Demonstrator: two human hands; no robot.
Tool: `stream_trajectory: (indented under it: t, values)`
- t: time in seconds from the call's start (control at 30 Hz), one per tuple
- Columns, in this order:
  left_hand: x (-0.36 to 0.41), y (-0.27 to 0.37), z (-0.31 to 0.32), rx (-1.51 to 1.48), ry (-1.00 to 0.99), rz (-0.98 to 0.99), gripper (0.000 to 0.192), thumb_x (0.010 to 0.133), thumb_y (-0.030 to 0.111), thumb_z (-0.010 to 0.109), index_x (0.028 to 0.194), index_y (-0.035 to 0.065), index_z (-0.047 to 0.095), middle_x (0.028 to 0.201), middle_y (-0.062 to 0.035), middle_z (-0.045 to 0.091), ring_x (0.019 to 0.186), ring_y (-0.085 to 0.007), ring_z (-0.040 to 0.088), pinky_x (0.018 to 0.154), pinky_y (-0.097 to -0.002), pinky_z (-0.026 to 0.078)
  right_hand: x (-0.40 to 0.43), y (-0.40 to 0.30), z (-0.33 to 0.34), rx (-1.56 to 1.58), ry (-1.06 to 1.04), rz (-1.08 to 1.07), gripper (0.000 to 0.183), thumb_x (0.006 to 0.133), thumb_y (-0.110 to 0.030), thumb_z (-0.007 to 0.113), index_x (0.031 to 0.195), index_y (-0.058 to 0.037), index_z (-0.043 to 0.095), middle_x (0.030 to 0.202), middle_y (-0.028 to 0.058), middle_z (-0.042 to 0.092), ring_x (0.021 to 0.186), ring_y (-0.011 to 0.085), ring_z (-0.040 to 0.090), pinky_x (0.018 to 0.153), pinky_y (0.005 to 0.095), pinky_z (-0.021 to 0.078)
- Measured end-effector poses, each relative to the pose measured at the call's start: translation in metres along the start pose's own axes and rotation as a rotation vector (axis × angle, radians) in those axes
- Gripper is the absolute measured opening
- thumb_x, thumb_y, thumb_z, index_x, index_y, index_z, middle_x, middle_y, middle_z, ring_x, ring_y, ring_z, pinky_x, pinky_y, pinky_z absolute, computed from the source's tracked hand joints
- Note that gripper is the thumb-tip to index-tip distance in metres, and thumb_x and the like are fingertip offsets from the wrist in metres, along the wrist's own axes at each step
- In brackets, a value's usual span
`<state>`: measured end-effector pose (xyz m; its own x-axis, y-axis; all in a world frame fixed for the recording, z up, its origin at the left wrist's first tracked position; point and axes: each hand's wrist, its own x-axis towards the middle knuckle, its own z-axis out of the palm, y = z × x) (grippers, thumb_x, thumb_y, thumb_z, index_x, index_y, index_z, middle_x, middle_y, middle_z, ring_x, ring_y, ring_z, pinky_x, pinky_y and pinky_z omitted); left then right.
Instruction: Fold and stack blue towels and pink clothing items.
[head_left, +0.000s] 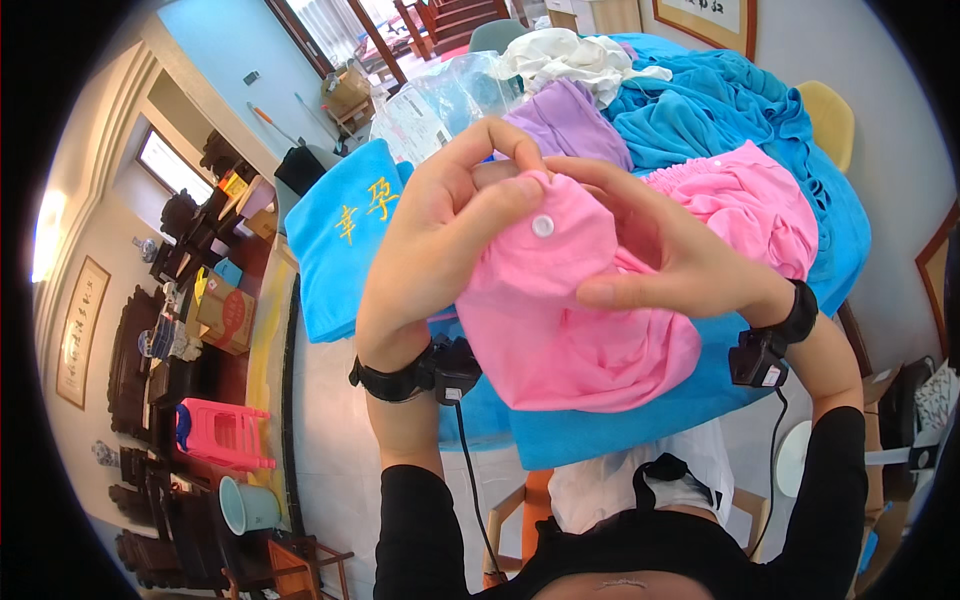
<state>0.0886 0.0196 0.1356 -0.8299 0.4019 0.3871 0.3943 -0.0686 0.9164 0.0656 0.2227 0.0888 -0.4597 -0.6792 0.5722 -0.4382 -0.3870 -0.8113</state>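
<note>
Both of my hands hold a pink fabric cap (577, 345) up over the blue-covered table. My left hand (472, 217) pinches its edge between thumb and fingers, beside a round white snap button (542, 226). My right hand (660, 240) grips the same cloth from the other side, its thumb lying across the front and some fingers hidden behind. Another gathered pink cloth piece (757, 210) lies on the table beyond my right hand. A folded blue towel (337, 262) with yellow embroidered characters is to the left of my left hand.
Crumpled blue cloth (697, 112), purple cloth (570, 120), white cloth (570, 56) and a clear plastic bag (450, 94) cover the table's far side. A blue cloth (600, 435) hangs at the near edge. Cables run down from both wrist devices. A pink stool (225, 435) stands at left.
</note>
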Motion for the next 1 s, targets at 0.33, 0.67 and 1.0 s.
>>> stream_trajectory:
  t: [0.33, 0.67, 1.0]
  values:
    - [-0.01, 0.02, -0.016, 0.19, -0.09, -0.029, 0.036, 0.074, -0.001, 0.074, 0.106, 0.0003, 0.057, 0.092, -0.0074, 0.067, 0.083, -0.008, 0.063, 0.074, -0.0199, 0.049, -0.035, -0.036, -0.049, -0.629, -0.079, 0.301, 0.025, 0.079, -0.006, 0.069, 0.099, -0.0007, 0.056, 0.086, 0.0002, 0.058, 0.078, 0.0038, 0.054, 0.066, 0.0216, 0.0427]
    - [0.003, 0.011, -0.012, 0.555, -0.259, -0.19, 0.045, 0.076, 0.003, 0.071, 0.119, 0.0013, 0.057, 0.075, 0.0015, 0.06, 0.07, -0.0032, 0.052, 0.067, -0.0174, 0.041, -0.091, -0.041, -0.061, -1.072, 0.202, 0.135, 0.046, 0.069, 0.0, 0.066, 0.114, -0.0016, 0.054, 0.1, 0.0144, 0.06, 0.089, 0.0245, 0.061, 0.077, 0.031, 0.047]
    - [0.008, -0.012, -0.004, 0.605, -0.389, -0.232, 0.044, 0.078, 0.01, 0.07, 0.119, 0.0048, 0.056, 0.073, -0.0012, 0.058, 0.066, -0.0046, 0.049, 0.056, -0.0226, 0.04, -0.092, -0.055, -0.082, -0.898, 0.111, 0.357, 0.05, 0.082, -0.011, 0.069, 0.129, -0.0052, 0.051, 0.122, 0.0083, 0.058, 0.104, 0.0165, 0.057, 0.091, 0.0318, 0.0458]
